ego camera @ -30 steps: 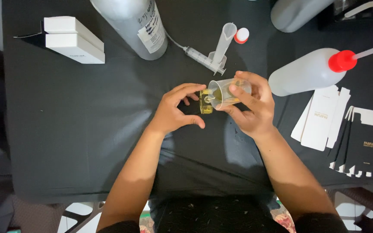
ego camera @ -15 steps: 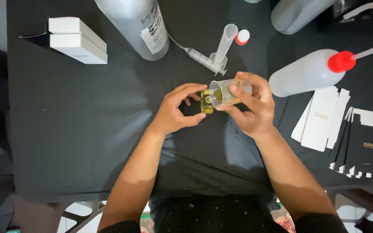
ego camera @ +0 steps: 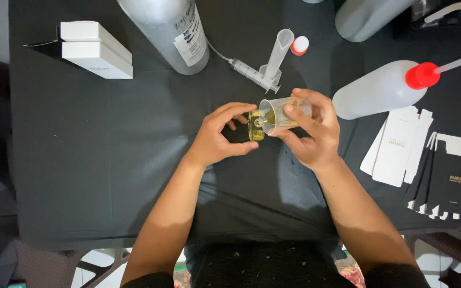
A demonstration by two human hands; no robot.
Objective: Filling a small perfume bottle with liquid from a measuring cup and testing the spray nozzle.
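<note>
Right at the middle of the black table [ego camera: 108, 160] stands a small glass bottle [ego camera: 255, 126] with yellow liquid inside. The left hand [ego camera: 217, 140] is curled around it, thumb below and fingers arched above, so the bottle is gripped from its 9 o'clock side. At 3 o'clock of the bottle, touching its mouth, is a clear plastic cup [ego camera: 276, 114], tilted on its side with the rim toward the bottle. The right hand [ego camera: 311, 130] holds this cup, its fingers closed around the cup wall.

At 12 o'clock from the bottle, near but apart, lies a syringe [ego camera: 251, 72] with a thin tube, and a clear measuring cylinder [ego camera: 278, 50] leans across it; a small red and white cap [ego camera: 299, 45] is just beside the cylinder top. At 11 o'clock stands a big grey metal bottle [ego camera: 169, 29]. Far at 10 o'clock are two white boxes [ego camera: 96, 49], one touching the other. At 2 o'clock lies a white squeeze bottle [ego camera: 380, 88] with a red cap and a bent spout. At 3 o'clock, well apart, lie flat white cartons [ego camera: 397, 146] and flat black cartons [ego camera: 446, 184].
</note>
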